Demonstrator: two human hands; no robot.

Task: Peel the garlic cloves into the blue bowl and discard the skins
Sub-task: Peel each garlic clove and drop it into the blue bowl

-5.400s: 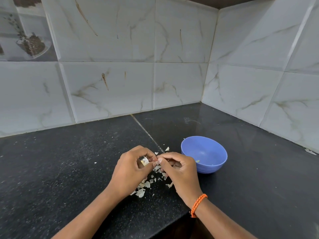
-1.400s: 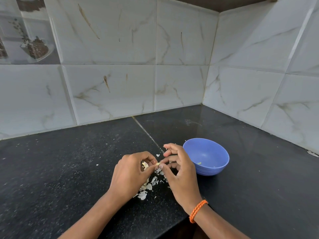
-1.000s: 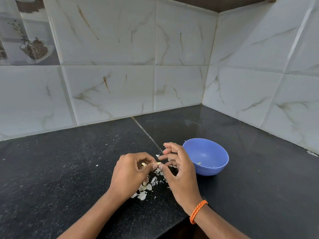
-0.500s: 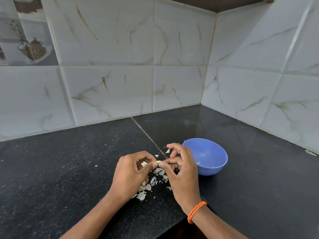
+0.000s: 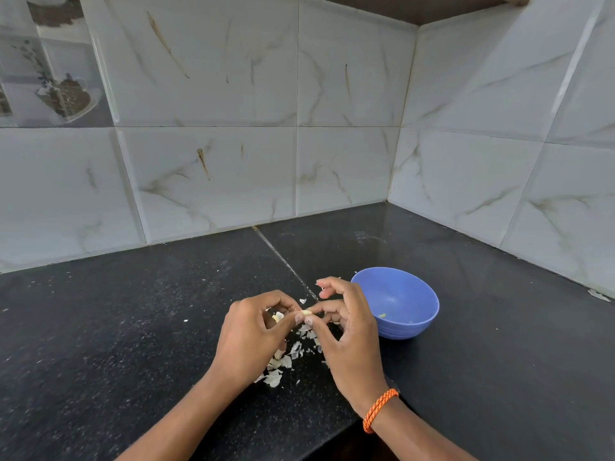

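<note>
Head view. Against the frame half a second back: the hands sit at much the same spot, centre-low in the frame; the right hand's [image 5: 349, 331] upper fingers have lifted and spread a little, the index now raised clear toward the bowl's near rim. Five seconds ago both hands were closed tightly over the clove.

Garlic clove [image 5: 307, 312]: a small pale tip shows between the two hands' fingertips, above the skin pile. Most of it is hidden.

Left hand [image 5: 253, 337]: fingers curled, thumb and forefinger pinching the clove; another pale piece [image 5: 278, 316] shows inside the curl.

Right hand: thumb and a middle finger nip the clove's end; the other fingers are loosely bent and free.

Blue bowl [image 5: 409, 324]: right of centre, just beside the right hand, upright, with a small greenish fleck [image 5: 382, 315] inside.

Skins [image 5: 283, 362]: scattered on the black counter [image 5: 116, 344] under and between the hands. An orange cord band [image 5: 379, 409] sits on the right wrist.
</note>
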